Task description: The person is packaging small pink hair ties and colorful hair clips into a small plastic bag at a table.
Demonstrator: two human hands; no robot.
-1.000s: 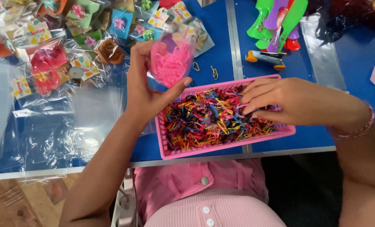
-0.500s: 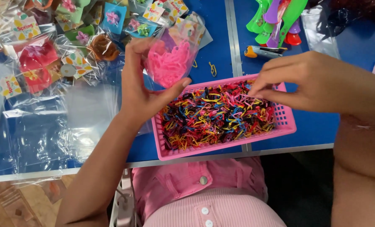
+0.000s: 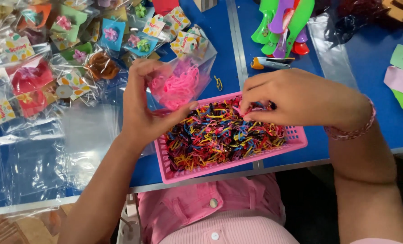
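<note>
— From the head camera, what is each hand doing?

— The left hand (image 3: 140, 110) grips a small clear bag (image 3: 183, 79) of pink elastic bands, thumb and fingers pinching its sides, and holds it just above the far left corner of the pink basket (image 3: 298, 135). The right hand (image 3: 296, 97) is over the basket's far side, fingertips pinched narrowly in the pile of mixed-colour elastic bands (image 3: 219, 135); whether a band sits between them I cannot tell.

— Where does the basket sit?

— On the blue worktop (image 3: 377, 108), its near long side right at the worktop's front edge, above the person's lap.

— Any open room around it?

— To the left, flat clear sleeves (image 3: 52, 149) cover the surface, and packaged hair clips (image 3: 34, 79) crowd the far left. Beyond the basket lie green and purple combs (image 3: 283, 25). To the right there is bare blue surface, with paper slips (image 3: 402, 74) near the right edge.
</note>
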